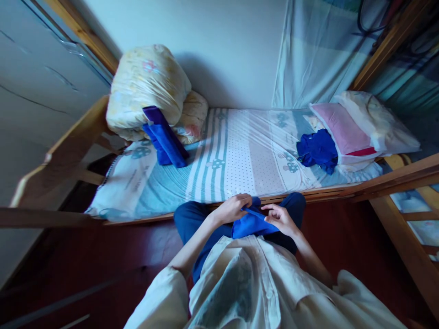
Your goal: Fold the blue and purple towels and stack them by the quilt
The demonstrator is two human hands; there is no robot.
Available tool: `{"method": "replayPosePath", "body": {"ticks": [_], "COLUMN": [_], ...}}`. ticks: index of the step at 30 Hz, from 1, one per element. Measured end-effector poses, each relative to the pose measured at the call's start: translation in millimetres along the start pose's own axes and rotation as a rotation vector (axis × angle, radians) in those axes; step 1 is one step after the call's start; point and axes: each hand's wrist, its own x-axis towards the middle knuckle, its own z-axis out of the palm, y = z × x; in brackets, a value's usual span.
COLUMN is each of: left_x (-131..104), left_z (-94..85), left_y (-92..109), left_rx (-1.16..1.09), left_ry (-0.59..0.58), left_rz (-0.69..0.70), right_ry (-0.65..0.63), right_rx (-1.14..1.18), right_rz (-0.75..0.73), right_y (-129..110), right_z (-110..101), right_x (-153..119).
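Observation:
A bright blue cloth (249, 225) lies across my lap, between my knees; whether it is a garment I cannot tell. My left hand (235, 208) is closed on its upper edge, fingers bent over the fabric. On the other side my right hand (281, 220) pinches the end of a narrow blue strip of the cloth between thumb and fingers. The strip is stretched between both hands. Part of the cloth is hidden beneath my hands. Just beyond them runs the wooden edge of the bed (322, 195).
Rolled blue and purple cloths (168, 144) lean by a bulky yellow quilt (147, 91) at the bed's left. A crumpled blue garment (318, 150) lies beside a pink pillow (346, 128) at the right. A wooden rail (404, 177) stands at the right.

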Motion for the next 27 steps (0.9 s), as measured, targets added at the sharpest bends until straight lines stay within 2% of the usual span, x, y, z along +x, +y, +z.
{"method": "replayPosePath", "body": {"ticks": [2,4,9,11,15,19,23,26,27], "left_x": [-9,-21,-59,-73,-92,-99,-101,-107,-111], "left_z": [-11.5,-24.1,-56.4,-66.7,-77.6,-79.9,-83.7,-86.3,-86.8], "left_y": [-4,-7,-7,-1,17,39,66,85,90], "left_rx": [0.084,0.149,0.28,0.331,0.425,0.617,0.758,0.725,0.655], "left_ry": [0.011,0.099,0.458,0.549,0.6,0.678,0.88,0.999,1.043], "left_rz": [-0.013,-0.038,-0.139,-0.164,-0.171,-0.09,-0.028,-0.048,-0.106], "right_ry": [-0.048,-0.048,0.192,0.265,0.331,0.388,0.342,0.227,0.171], "right_rx": [-0.035,-0.09,-0.149,-0.176,-0.266,-0.4,-0.555,-0.539,-0.525], "right_rz": [0.025,0.032,-0.122,-0.185,-0.264,-0.296,-0.338,-0.319,-0.298], "right_y": [3,7,19,22,27,39,66,91,99], "right_z": [1,2,-3,-5,-4,-1,9,28,35], "right_x": [-1,-1,6,9,10,12,19,26,29]}}
